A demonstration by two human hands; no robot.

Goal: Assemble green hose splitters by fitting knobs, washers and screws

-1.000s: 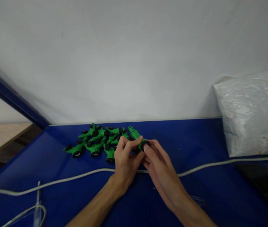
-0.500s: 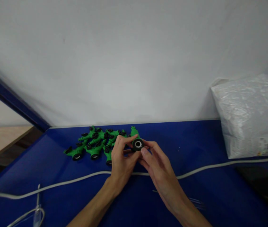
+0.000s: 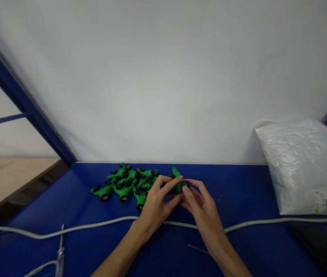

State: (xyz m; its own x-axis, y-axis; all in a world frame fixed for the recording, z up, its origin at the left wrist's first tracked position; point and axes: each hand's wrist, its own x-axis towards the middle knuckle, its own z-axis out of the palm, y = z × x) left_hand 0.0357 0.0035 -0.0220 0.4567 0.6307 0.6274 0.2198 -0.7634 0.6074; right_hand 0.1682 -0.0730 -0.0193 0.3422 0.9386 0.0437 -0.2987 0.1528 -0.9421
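Between both hands I grip a green Y-shaped hose splitter (image 3: 178,188) with black fittings, raised over the blue tabletop. My left hand (image 3: 156,202) is closed round its left side, forefinger laid across it. From the right, my right hand (image 3: 205,206) holds it with the thumb at the black ring of its wide opening. One green outlet points away from me; fingers hide much of the rest. Left of my hands lie several similar splitters (image 3: 124,190) in a loose cluster, the nearest close to my left hand.
A white cable (image 3: 100,224) runs across the blue table (image 3: 238,184), passing under my forearms. A clear-handled screwdriver (image 3: 61,248) lies at front left, a thin metal rod (image 3: 198,249) near my right wrist. A white plastic package (image 3: 301,165) stands at right, beside a dark flat object (image 3: 319,246).
The held splitter has turned, its wide opening now facing more to the right instead of straight at me. Both hands stay on it. The camera view has shifted.
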